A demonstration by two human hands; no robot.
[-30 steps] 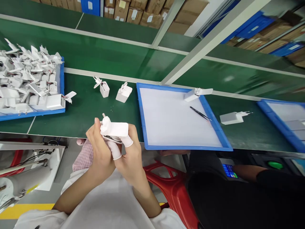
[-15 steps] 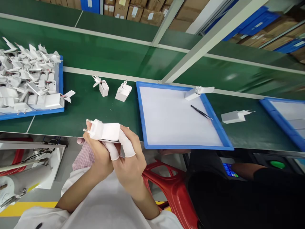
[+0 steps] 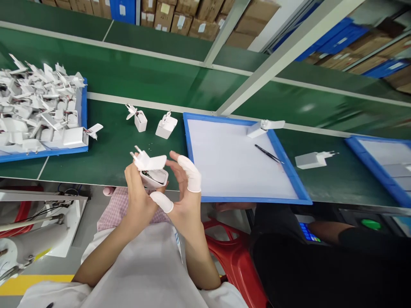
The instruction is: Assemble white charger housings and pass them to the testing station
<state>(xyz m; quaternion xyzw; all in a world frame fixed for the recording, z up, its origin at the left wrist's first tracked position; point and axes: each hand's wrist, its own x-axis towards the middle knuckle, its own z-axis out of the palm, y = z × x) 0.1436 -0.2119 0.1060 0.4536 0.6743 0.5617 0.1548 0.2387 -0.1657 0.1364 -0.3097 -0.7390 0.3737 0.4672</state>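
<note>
My left hand (image 3: 138, 197) grips a white two-pin charger (image 3: 150, 169) whose casing stands ajar, with wires showing inside. My right hand (image 3: 184, 190) is beside it with its fingers spread; white finger cots cover the thumb and forefinger, and the thumb rests under the charger's lower shell. Both hands hover over the near edge of the green belt (image 3: 115, 145).
A blue tray (image 3: 84, 111) heaped with open chargers lies at the left. Two open chargers (image 3: 153, 122) stand on the belt. A white-lined blue tray (image 3: 237, 160) holds tweezers (image 3: 269, 153) and a charger (image 3: 260, 127). Another charger (image 3: 312, 159) lies further right. A neighbour in black sits at the right by a red stool (image 3: 236, 256).
The charger was held shut in both hands; now its casing is hinged apart in my left hand and my right fingers have let go and spread.
</note>
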